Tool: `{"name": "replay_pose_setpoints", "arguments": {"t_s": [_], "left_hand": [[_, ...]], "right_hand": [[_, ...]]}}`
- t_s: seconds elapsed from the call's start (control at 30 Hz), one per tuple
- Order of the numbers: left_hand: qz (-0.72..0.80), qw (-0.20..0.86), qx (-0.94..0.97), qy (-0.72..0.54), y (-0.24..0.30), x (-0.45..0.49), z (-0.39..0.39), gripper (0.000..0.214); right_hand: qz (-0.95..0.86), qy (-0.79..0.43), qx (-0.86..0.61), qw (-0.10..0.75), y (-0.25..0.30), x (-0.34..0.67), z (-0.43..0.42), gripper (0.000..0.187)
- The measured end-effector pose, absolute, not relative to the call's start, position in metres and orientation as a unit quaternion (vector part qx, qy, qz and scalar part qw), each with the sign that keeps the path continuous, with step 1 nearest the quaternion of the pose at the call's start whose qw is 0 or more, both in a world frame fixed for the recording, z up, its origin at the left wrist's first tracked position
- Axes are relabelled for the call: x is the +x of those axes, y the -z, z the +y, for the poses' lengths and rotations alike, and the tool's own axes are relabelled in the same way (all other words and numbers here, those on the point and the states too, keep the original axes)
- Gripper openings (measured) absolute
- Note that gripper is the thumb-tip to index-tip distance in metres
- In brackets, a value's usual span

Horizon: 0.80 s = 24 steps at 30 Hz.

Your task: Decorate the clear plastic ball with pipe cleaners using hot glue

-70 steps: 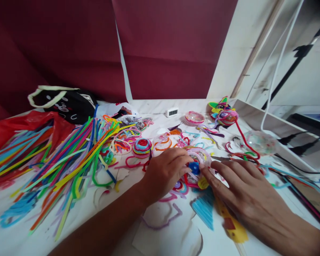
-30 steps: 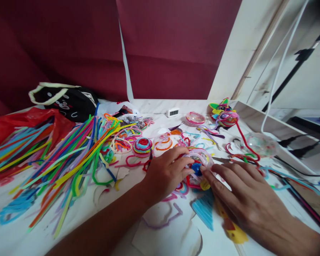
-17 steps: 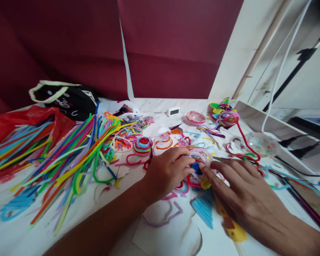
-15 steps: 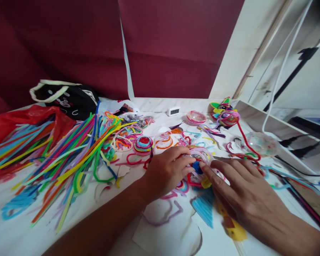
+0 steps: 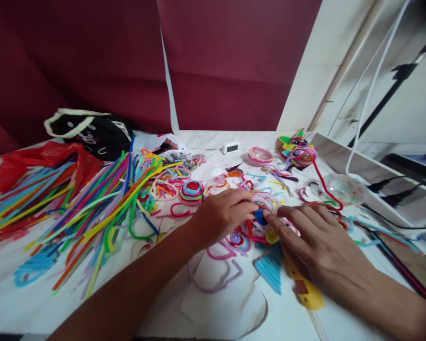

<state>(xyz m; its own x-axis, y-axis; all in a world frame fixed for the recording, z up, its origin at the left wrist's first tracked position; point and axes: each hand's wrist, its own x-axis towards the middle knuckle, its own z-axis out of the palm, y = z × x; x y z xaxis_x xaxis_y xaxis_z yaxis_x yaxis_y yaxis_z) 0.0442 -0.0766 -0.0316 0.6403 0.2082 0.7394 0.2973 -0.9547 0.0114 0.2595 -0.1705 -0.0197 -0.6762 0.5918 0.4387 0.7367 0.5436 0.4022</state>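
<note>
Between my hands is a clear ball decorated with pipe cleaners [image 5: 266, 201] in pink, purple and red. My left hand [image 5: 220, 215] grips its left side with bent fingers. On the near side of the ball sits a small blue pipe-cleaner coil [image 5: 260, 217]. My right hand [image 5: 315, 244] closes on the ball from the right, its index fingertip pressing the blue coil. A yellow coil [image 5: 271, 236] shows just below. Its thumb is hidden. Under the hands lie a light blue pipe-cleaner triangle [image 5: 270, 272] and a yellow piece [image 5: 310, 293], partly covered by my right hand.
Many loose pipe cleaners [image 5: 102, 208] spread over the left side, some in a red plastic bag [image 5: 88, 161]. Behind them stands a black bag [image 5: 102, 135]. A striped coiled ball [image 5: 192, 191], a small white clock [image 5: 230, 148] and a clear ball [image 5: 346, 189] stand farther back.
The view has shifted slightly. Both hands stay at the ball, and the right index fingertip remains on the blue coil. A purple coil now shows more plainly below the left hand.
</note>
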Motion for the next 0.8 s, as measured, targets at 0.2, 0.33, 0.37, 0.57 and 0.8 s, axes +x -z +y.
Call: {"name": "replay_pose_setpoints", "arguments": {"t_s": [0.2,0.33,0.37,0.57,0.8], "left_hand": [[-0.112,0.088,-0.914,0.380,0.028,0.044,-0.065,0.012],[-0.090,0.107,-0.917,0.374,0.026,0.046,-0.060,0.012],[-0.088,0.110,-0.918,0.372,0.025,0.046,-0.059,0.012],[-0.054,0.107,-0.929,0.351,0.019,0.047,-0.052,0.012],[-0.010,0.055,-0.928,0.368,0.021,0.051,-0.042,0.013]], "right_hand": [[-0.866,0.294,-0.383,0.130,0.020,0.263,-0.166,0.042],[-0.868,0.281,-0.386,0.138,0.019,0.265,-0.164,0.039],[-0.869,0.276,-0.387,0.140,0.019,0.265,-0.164,0.038],[-0.874,0.260,-0.380,0.154,0.016,0.265,-0.163,0.036],[-0.881,0.235,-0.375,0.168,0.017,0.265,-0.161,0.036]]}}
